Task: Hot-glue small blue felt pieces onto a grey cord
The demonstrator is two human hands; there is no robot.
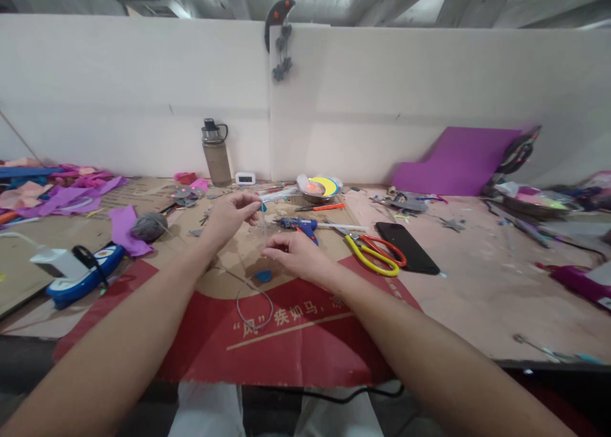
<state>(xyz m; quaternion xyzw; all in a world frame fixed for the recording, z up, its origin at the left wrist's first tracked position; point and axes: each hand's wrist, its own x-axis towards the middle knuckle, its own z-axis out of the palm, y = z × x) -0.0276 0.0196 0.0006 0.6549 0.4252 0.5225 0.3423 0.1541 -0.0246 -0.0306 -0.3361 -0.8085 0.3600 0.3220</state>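
White panels (143, 93) along the back, under grey overhead beams (382, 1). Over the panel edge, a dark crescent ornament (273, 20) with orange spots, grey flower shapes (281, 69) dangling below. In front, a crowded tabletop (468, 291), with red-and-brown card (305, 357) laid across the near side.

Above the card, left hand (232, 213) raised, fingers narrow, pinched on a pale strand (264, 226) beside a small blue piece (263, 207). Just below and to the right, right hand (300, 256), fingers close together near the lower part of the strand; cannot tell whether gripping it. Strand therefore between both hands, thin and partly blurred.

Beneath the hands, on the card, a blue drop-shaped piece (262, 276) and a loop of grey cord (238, 303) over printed lettering. Just beyond the right hand, a blue glue gun (293, 222). Farther right, scissors (376, 253) with one yellow and one red handle, just beside a black phone (408, 247).

Toward the back, a bowl (315, 199) with a yellow crescent (330, 186), a small white clock (245, 179) and an upright bottle (216, 157). At left, a grey yarn ball (149, 226) against a purple scrap (125, 227). At back right, a purple sheet (458, 163) leaning on the panels.
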